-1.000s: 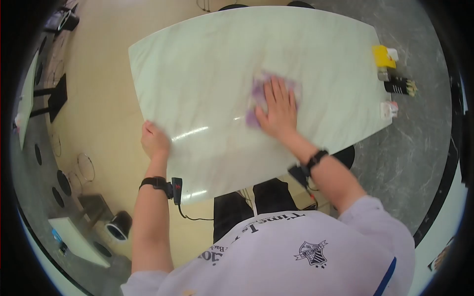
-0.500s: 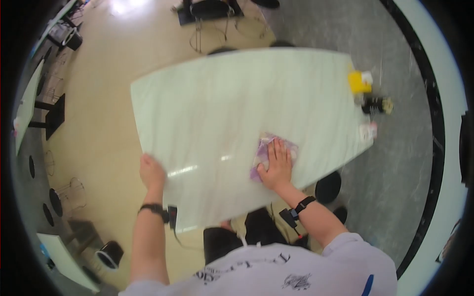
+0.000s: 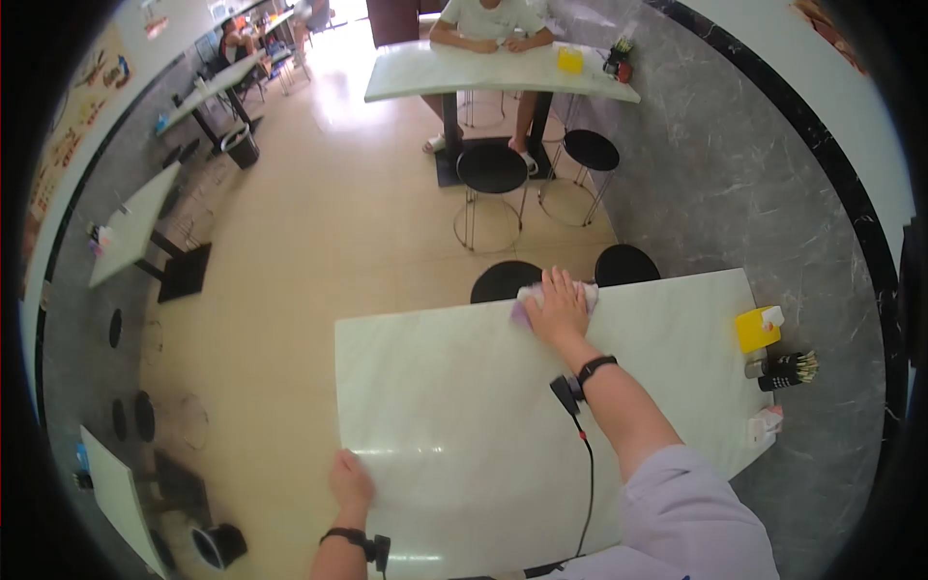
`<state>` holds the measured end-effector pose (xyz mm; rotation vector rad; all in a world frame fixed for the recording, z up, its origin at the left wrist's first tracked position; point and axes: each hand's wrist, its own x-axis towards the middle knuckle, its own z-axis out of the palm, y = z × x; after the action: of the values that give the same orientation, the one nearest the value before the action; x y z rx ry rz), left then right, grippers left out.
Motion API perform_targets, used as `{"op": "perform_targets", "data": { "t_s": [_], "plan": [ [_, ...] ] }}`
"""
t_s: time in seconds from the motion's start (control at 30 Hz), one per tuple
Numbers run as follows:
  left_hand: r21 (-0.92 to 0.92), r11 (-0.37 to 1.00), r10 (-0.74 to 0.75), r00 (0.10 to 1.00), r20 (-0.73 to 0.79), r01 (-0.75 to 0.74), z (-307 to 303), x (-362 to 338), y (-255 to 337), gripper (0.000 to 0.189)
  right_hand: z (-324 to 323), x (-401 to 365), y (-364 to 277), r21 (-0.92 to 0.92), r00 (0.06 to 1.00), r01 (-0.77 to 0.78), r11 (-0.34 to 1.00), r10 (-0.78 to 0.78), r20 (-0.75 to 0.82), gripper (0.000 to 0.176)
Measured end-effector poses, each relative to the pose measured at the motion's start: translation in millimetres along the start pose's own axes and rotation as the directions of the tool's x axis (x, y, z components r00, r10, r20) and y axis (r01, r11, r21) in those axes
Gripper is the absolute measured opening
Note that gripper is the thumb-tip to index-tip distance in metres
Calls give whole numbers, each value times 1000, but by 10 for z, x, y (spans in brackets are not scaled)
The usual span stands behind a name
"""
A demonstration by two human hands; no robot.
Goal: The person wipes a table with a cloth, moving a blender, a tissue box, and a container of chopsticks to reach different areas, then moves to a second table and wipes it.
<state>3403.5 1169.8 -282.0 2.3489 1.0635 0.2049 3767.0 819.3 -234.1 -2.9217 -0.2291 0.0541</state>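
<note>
My right hand (image 3: 558,307) lies over a purple and white cloth (image 3: 586,293) at the far edge of the pale marble-patterned table (image 3: 454,387), pressing the cloth with its fingers. At the table's left edge, my left hand (image 3: 351,481) rests with fingers curled against the edge, slightly blurred. On the table's right side stand a yellow tissue box (image 3: 757,330), a dark holder with sticks (image 3: 793,369) and a white and pink packet (image 3: 766,425).
Black round stools (image 3: 505,281) stand beyond the far edge. Behind them a person (image 3: 490,24) sits at another table (image 3: 416,72). More tables (image 3: 135,227) line the left wall, with bins (image 3: 240,147) near them. A grey wall borders the right side.
My right hand and the cloth have moved away from me to the table's far edge. The view has tilted up, bringing the seated person and the farther tables into sight.
</note>
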Motion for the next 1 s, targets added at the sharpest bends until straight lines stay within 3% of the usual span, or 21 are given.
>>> {"op": "perform_targets", "data": {
  "t_s": [0.13, 0.27, 0.37, 0.4, 0.47, 0.53, 0.67, 0.73, 0.87, 1.0],
  "plan": [
    [-32, 998, 49, 998, -29, -49, -29, -8, 152, 43, 18, -639, 189, 31, 997, 42, 999, -40, -59, 78],
    [-3, 996, 91, 996, -22, -91, -7, 3, 69, 43, 6, -2224, 474, 30, 998, 34, 999, -35, 45, 79],
    [-33, 999, 33, 996, 81, -30, -38, 27, 79, 44, -88, -3578, 658, 38, 992, -27, 999, 22, 124, 78],
    [-35, 997, 70, 997, 41, -68, -11, 65, 17, 44, -121, -4008, 676, 32, 990, -62, 998, 57, 132, 77],
    [-33, 993, 117, 993, 16, -116, 0, 85, -23, 45, -99, -4519, 727, 25, 984, -113, 993, 109, 144, 76],
    [-8, 997, 79, 996, 31, -79, 21, 91, -39, 45, -62, -4729, 788, 25, 997, -65, 998, 64, 38, 75],
    [-4, 993, 122, 992, 44, -122, 127, 272, -360, 47, -97, -4490, 674, 35, 987, -152, 988, 150, 59, 76],
    [-7, 997, 71, 997, 32, -71, 86, 223, -244, 48, -106, -4148, 691, -5, 989, -142, 990, 142, 39, 78],
    [-28, 999, 45, 999, -24, -46, 17, 114, -49, 49, -71, -3008, 754, -19, 994, -79, 997, 77, -76, 79],
    [-23, 999, 27, 999, 46, -26, -26, 65, -53, 45, 107, -1579, 898, -58, 988, -58, 997, 49, -145, 77]
  ]
}}
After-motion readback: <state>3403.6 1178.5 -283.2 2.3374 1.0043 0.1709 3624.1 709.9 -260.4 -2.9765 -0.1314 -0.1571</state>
